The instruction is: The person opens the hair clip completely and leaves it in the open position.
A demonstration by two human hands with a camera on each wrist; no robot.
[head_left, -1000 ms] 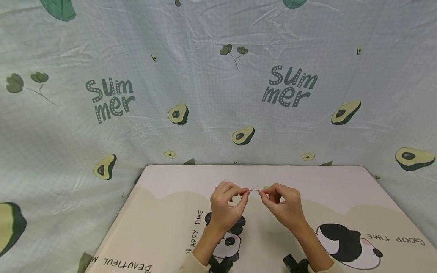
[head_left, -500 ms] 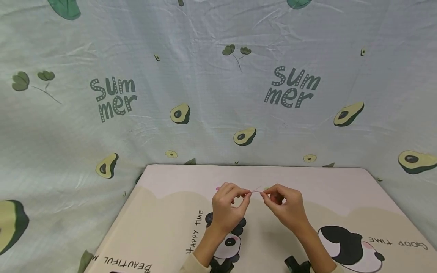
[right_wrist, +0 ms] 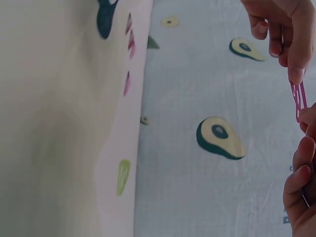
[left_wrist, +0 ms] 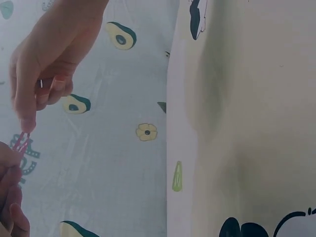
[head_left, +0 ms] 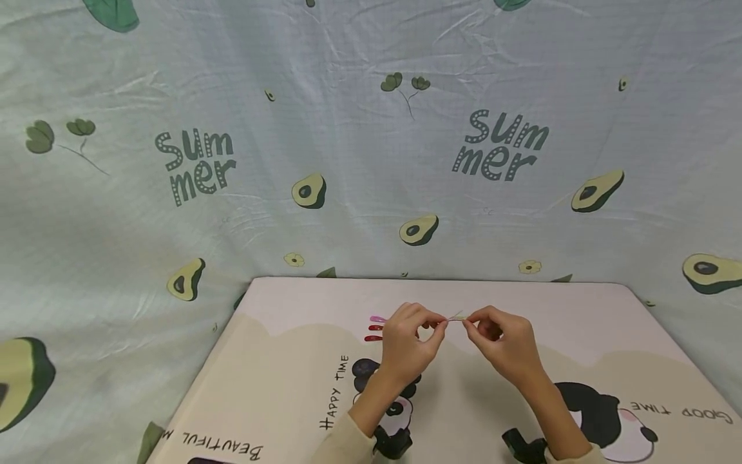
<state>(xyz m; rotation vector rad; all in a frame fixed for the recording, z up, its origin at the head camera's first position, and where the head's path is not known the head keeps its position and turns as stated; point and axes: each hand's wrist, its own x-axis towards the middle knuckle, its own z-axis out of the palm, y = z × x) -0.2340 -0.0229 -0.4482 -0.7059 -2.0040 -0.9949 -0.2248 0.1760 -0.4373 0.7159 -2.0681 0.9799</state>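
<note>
Between the two hands is a thin pink snap hair clip (right_wrist: 298, 101), held up above the table. My left hand (head_left: 410, 341) pinches one end between thumb and index finger. At the other end, the thumb and index finger of my right hand (head_left: 505, 341) pinch it. The clip looks slightly spread, with its metal strips apart, in the left wrist view. Beside my left hand on the table lie a pink hair clip (head_left: 377, 319) and two red hair clips (head_left: 375, 328), partly covered by that hand. A green hair clip (left_wrist: 177, 176) lies near the table's far edge.
The table (head_left: 278, 374) has a printed cover with a panda, a dog and lettering. Behind it hangs a curtain (head_left: 359, 142) with avocado prints. A dark object (head_left: 205, 461) shows at the bottom edge. Black camera mounts (head_left: 394, 444) sit at the wrists.
Both hands have shifted right together, still pinching the pink hair clip. The red hair clips beside my left hand have come into view. The head view has shifted slightly.
</note>
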